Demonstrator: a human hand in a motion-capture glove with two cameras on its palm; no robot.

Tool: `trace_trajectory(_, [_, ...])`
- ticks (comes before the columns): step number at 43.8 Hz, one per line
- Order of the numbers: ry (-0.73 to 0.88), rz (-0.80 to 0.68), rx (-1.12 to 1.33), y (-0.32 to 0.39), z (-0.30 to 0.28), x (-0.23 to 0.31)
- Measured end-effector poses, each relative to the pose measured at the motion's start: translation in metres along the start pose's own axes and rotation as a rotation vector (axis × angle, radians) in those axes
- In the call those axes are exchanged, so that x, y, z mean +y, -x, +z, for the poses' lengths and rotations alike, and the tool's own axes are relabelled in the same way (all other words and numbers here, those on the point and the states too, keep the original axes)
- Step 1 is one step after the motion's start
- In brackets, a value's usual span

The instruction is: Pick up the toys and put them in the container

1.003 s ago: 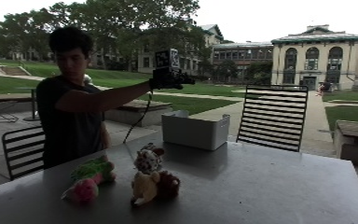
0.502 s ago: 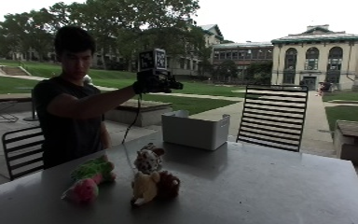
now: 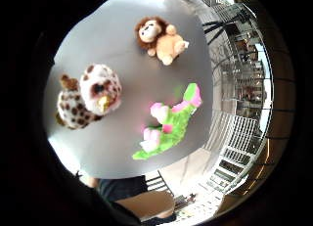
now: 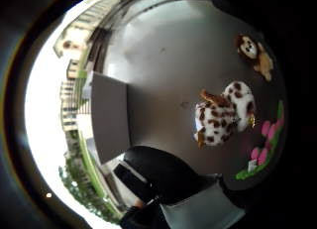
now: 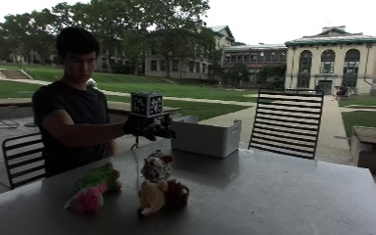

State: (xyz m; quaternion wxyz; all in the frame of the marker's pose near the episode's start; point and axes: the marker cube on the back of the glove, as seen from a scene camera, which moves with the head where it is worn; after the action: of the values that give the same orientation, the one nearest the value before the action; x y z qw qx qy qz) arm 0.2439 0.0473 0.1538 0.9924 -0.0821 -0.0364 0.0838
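Three plush toys lie on the grey table [image 5: 272, 196] near its left end: a spotted white-and-brown one [image 5: 155, 166], a brown lion [image 5: 162, 195] in front of it, and a green-and-pink one [image 5: 95, 186] to their left. The white container [image 5: 205, 137] stands at the table's far edge. My gloved right hand [image 5: 150, 128] hovers in the air above the spotted plush, left of the container, palm down, fingers relaxed and holding nothing. The palm views look down on the spotted plush [image 3: 90, 96], the lion [image 3: 159, 37], the green-and-pink plush [image 3: 168, 125] and the container [image 4: 109, 115].
A black slatted chair [image 5: 286, 122] stands behind the table to the right of the container. Another chair [image 5: 22, 156] is beside the person at the left. The right half of the table holds nothing. The person's bare hand is out of sight.
The gloved hand has come down from head height and moved left, from near the container to just above the toys. The toys and the container have not moved.
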Motion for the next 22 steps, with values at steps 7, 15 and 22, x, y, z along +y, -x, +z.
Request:
trace_trajectory(7, [0.043,0.033,0.008,-0.008,0.036,0.003])
trace_trajectory(15, [0.147,0.057,-0.018,-0.017,0.076,0.005])
trace_trajectory(22, [0.2,0.054,-0.021,-0.018,0.093,0.008])
